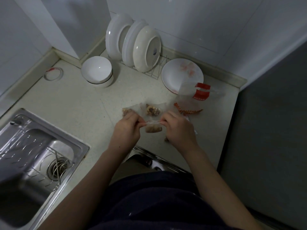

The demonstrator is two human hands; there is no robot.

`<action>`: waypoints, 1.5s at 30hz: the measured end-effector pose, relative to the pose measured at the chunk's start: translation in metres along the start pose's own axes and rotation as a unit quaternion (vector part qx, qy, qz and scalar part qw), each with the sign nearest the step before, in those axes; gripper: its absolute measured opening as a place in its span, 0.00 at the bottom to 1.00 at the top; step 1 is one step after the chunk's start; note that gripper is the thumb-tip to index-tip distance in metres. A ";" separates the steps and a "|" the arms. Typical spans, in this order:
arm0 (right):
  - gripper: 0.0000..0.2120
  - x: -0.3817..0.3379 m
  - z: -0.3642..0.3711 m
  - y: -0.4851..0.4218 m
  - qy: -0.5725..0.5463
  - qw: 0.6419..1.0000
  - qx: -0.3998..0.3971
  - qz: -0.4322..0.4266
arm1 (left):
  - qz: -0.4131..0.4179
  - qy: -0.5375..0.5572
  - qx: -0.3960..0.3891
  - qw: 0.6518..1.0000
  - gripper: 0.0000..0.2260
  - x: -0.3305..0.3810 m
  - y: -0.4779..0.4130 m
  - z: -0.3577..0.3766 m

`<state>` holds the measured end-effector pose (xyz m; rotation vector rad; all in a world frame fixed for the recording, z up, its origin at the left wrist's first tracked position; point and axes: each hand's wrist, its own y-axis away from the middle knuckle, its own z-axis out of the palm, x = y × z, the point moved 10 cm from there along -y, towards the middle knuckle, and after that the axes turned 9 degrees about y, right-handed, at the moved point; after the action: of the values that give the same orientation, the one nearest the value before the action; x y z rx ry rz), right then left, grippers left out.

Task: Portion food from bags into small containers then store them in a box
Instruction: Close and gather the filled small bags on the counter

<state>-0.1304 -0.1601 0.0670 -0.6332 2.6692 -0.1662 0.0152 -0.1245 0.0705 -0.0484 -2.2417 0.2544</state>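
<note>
— So, where are the hands?

— Both are over the pale countertop (79, 100), close together. The left hand (127, 128) and the right hand (178, 128) each pinch one end of a small clear bag (153, 127) with brownish food inside. The fingers are clamped on the top edge of the bag, left on the left corner, right on the right corner, and the bag hangs between them just above the counter.

— Any other bags?

— Yes. Just behind the hands two more small clear bags lie flat on the counter: one with brown pieces (152, 111) in the middle, and another (127, 112) partly hidden by the left hand. To the right lies a larger crumpled clear bag with red labels (201, 93), its edge overlapping a white plate (176, 72) that shows faint pink marks. Near it are some red-orange crinkled strips (187, 111); I cannot tell what they are.

— And farther back?

— A wire dish rack (155, 72) holds several white plates (132, 45) upright against the wall. Left of it stand stacked white bowls (97, 71), and near the corner lies a thin ring with a red mark (53, 73). A steel sink (38, 156) with a wire basket inside sits at the left.
</note>
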 end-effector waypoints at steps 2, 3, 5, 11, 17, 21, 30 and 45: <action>0.06 -0.001 -0.001 0.000 0.010 1.000 -0.001 -0.003 | 0.001 -0.005 -0.002 1.000 0.03 0.002 0.000 0.001; 0.06 -0.002 -0.001 0.000 0.013 1.000 -0.004 -0.007 | -0.001 -0.007 -0.005 1.000 0.03 0.003 0.000 0.002; 0.05 -0.004 -0.002 -0.001 0.011 1.000 -0.007 -0.024 | -0.006 -0.010 -0.009 1.000 0.03 0.003 0.001 0.003; 0.04 -0.010 0.001 0.000 -0.014 0.999 -0.021 -0.041 | -0.010 0.004 -0.004 1.000 0.04 0.003 -0.001 0.003; 0.06 -0.008 -0.008 0.000 0.003 0.999 0.007 -0.033 | 0.022 -0.006 -0.021 1.000 0.02 0.012 -0.001 0.012; 0.06 -0.007 -0.008 0.000 0.010 1.000 0.004 -0.022 | 0.032 -0.024 -0.017 0.999 0.03 0.013 0.000 0.014; 0.04 0.009 -0.001 0.000 -0.047 0.998 -0.007 0.031 | -0.006 -0.034 -0.013 0.999 0.06 0.003 -0.003 0.020; 0.05 -0.002 -0.001 -0.001 -0.031 0.999 -0.010 -0.014 | 0.014 -0.048 -0.041 0.998 0.04 0.014 -0.007 0.029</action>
<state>-0.1288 -0.1602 0.0683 -0.6718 2.6059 -0.1256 -0.0153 -0.1346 0.0650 -0.1145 -2.3485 0.1833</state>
